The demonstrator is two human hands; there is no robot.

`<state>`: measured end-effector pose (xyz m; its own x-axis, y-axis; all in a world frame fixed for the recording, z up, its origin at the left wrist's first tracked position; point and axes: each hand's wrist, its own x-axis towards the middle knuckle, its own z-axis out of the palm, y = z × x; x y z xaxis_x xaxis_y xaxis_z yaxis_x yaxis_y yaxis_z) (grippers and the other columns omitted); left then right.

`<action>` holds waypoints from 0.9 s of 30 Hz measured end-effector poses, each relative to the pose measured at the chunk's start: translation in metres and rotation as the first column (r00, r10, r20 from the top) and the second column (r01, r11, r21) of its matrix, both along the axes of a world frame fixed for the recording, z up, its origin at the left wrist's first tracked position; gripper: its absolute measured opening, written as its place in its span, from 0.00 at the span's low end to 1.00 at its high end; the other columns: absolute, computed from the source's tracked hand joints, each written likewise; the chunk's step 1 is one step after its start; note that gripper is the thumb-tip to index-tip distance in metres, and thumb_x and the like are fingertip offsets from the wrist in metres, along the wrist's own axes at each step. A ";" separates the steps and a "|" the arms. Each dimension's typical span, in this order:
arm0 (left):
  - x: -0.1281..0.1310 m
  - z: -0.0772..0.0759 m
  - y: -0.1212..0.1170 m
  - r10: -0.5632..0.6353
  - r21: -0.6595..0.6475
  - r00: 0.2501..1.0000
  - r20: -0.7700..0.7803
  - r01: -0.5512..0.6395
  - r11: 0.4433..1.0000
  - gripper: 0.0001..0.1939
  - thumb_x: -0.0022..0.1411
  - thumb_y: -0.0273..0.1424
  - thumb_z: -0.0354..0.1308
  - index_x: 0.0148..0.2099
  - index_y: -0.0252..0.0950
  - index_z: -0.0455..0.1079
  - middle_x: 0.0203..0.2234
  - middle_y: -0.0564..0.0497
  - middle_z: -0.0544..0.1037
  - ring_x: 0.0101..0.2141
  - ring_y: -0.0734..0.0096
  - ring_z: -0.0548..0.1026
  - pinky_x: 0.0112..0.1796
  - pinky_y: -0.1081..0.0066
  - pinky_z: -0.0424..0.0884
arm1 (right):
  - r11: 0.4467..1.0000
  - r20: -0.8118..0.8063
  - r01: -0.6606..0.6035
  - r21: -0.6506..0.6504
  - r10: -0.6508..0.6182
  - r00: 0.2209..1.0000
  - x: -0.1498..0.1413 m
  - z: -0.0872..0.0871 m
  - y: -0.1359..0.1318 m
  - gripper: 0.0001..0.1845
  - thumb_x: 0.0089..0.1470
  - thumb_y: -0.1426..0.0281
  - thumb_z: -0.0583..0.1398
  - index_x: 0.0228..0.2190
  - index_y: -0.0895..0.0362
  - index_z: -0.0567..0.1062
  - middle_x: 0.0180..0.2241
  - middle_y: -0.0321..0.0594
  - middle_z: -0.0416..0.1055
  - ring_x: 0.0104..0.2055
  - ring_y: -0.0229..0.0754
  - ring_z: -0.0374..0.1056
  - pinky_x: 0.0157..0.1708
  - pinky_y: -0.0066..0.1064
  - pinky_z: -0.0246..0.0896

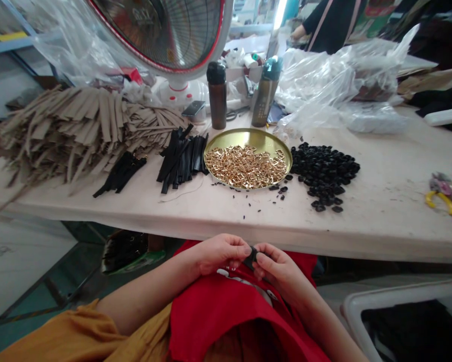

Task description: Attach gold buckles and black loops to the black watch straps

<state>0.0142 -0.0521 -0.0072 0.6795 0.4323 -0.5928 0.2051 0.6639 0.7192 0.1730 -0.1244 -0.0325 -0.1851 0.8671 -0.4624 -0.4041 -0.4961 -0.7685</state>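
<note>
Over my lap, my left hand [226, 254] and my right hand [273, 264] meet in a pinch on a small black piece [252, 255]. Fingers cover most of it, so its exact kind is hidden. Beyond them on the table lies a round gold tray [248, 134] heaped with small gold metal buckles [244, 166]. Right of the tray spreads a pile of small black pieces [324, 168]. To its left are black strips [184, 158] and a smaller black bundle [120, 171].
Tan strips [71, 130] form a big heap at the left. A fan [165, 30], a dark bottle [217, 95] and a teal-lidded bottle [265, 93] stand behind. Pliers [446, 198] lie at right. A white bin [352, 306] sits low on the right. Another person's arm [299, 32] shows behind.
</note>
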 end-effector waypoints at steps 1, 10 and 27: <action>0.001 0.000 -0.001 0.001 -0.077 0.999 0.032 0.002 0.997 0.18 0.42 0.41 0.63 0.27 0.32 0.63 0.16 0.58 0.63 0.17 0.82 0.57 0.22 0.77 0.52 | 1.000 -0.091 -0.005 -0.031 0.002 0.996 0.001 -0.001 -0.002 0.16 0.41 0.61 0.64 0.28 0.57 0.66 0.18 0.29 0.63 0.18 0.29 0.55 0.18 0.21 0.47; 0.007 0.003 -0.016 0.079 0.153 0.990 -0.115 -0.061 0.986 0.17 0.46 0.41 0.59 0.29 0.32 0.63 0.16 0.58 0.63 0.19 0.81 0.59 0.23 0.77 0.53 | 0.997 0.342 -0.029 0.070 0.004 0.940 0.005 -0.003 -0.005 0.15 0.44 0.60 0.60 0.31 0.58 0.70 0.20 0.33 0.65 0.19 0.32 0.58 0.19 0.25 0.54; 0.017 -0.004 -0.021 0.074 0.685 0.919 -0.387 0.233 0.691 0.04 0.53 0.29 0.51 0.30 0.34 0.66 0.25 0.53 0.70 0.28 0.73 0.66 0.29 0.75 0.61 | 0.915 0.762 -0.228 0.333 -0.119 0.636 0.008 -0.008 -0.005 0.09 0.51 0.68 0.54 0.30 0.58 0.72 0.30 0.42 0.72 0.33 0.43 0.66 0.35 0.33 0.58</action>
<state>0.0310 -0.0731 -0.0110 0.5367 0.7753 -0.3329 0.5715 -0.0438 0.8194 0.1809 -0.1292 -0.0403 0.0256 0.9937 -0.1094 0.4226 -0.1100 -0.8996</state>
